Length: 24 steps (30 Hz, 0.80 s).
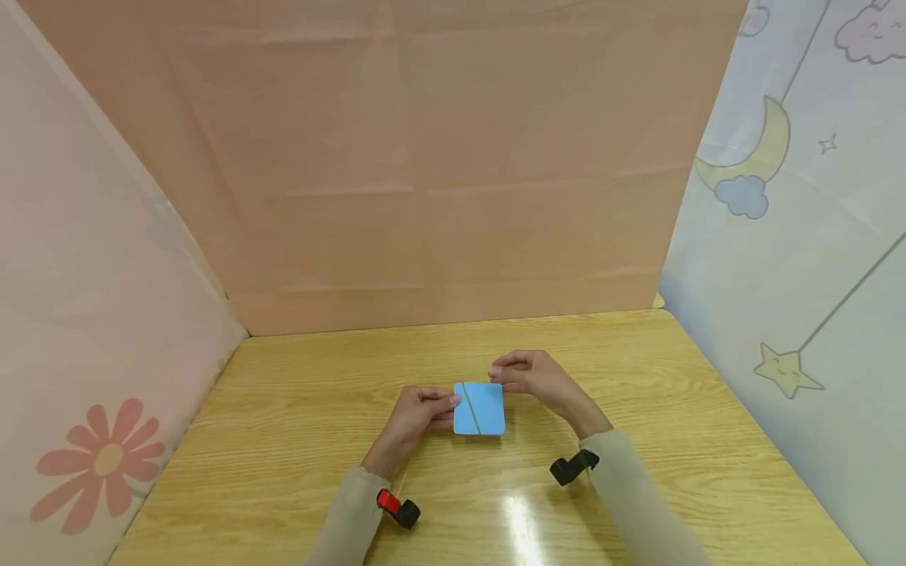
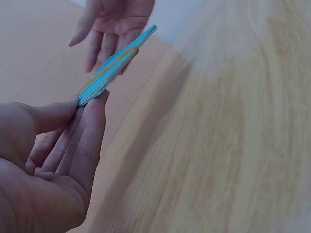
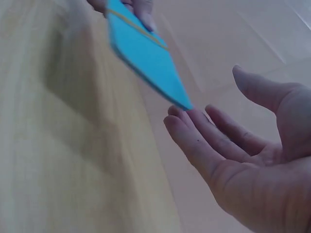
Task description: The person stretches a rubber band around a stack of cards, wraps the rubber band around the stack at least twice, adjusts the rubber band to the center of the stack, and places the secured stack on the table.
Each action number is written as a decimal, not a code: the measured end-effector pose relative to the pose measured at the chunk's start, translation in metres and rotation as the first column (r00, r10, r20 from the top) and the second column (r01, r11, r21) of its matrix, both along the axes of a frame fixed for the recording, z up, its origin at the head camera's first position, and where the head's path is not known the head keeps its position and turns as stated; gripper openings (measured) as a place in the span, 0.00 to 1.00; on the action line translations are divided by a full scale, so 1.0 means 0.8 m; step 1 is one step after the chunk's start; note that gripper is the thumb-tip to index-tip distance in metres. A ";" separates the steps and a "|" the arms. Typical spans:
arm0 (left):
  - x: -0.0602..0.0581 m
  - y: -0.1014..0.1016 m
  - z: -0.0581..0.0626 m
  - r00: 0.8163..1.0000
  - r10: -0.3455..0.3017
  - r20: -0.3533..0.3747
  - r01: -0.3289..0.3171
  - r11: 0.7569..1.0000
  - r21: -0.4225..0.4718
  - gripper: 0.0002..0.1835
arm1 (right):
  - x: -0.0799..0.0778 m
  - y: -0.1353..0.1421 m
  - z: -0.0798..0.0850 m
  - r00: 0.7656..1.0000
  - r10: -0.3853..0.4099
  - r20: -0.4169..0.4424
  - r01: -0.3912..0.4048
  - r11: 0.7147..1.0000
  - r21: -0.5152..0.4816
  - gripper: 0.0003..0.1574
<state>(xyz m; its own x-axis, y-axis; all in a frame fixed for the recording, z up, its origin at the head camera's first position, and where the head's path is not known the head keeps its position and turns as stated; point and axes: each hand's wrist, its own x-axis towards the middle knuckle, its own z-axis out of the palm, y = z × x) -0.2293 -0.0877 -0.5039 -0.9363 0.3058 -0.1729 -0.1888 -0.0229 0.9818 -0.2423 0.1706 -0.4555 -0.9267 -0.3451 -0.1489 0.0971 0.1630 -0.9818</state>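
A thin stack of square blue paper (image 1: 488, 407) is held above the table, with a yellowish rubber band (image 1: 471, 409) running round it at a slant. My left hand (image 1: 418, 417) pinches its left edge between thumb and fingers; the layered sheet edges (image 2: 104, 85) show in the left wrist view. On the other side, my right hand (image 1: 534, 381) has its fingers loosely extended and its thumb apart. In the right wrist view its fingertips (image 3: 175, 121) are right at a corner of the blue stack (image 3: 146, 58).
A wood-grain table (image 1: 318, 393) lies under both hands. Behind it hangs an orange-pink cloth (image 1: 425, 196). Patterned sheets flank the sides, one with a flower (image 1: 106, 464), the other with a moon (image 1: 767, 149). Each wrist wears a small black camera.
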 end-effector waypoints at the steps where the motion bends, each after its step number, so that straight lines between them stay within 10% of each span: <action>1: 0.000 0.000 -0.001 1.000 -0.002 0.001 0.002 1.000 -0.001 0.16 | -0.003 -0.001 0.005 1.000 0.006 0.000 -0.006 1.000 0.000 0.30; 10: 0.004 0.001 -0.003 1.000 -0.021 -0.008 0.021 0.999 -0.042 0.16 | -0.028 -0.014 0.034 0.986 0.163 -0.028 -0.158 0.981 0.114 0.23; 24: 0.008 -0.002 -0.004 0.996 -0.081 -0.035 0.079 0.994 -0.071 0.16 | -0.053 -0.046 0.055 0.905 0.424 0.039 -0.412 0.849 0.330 0.18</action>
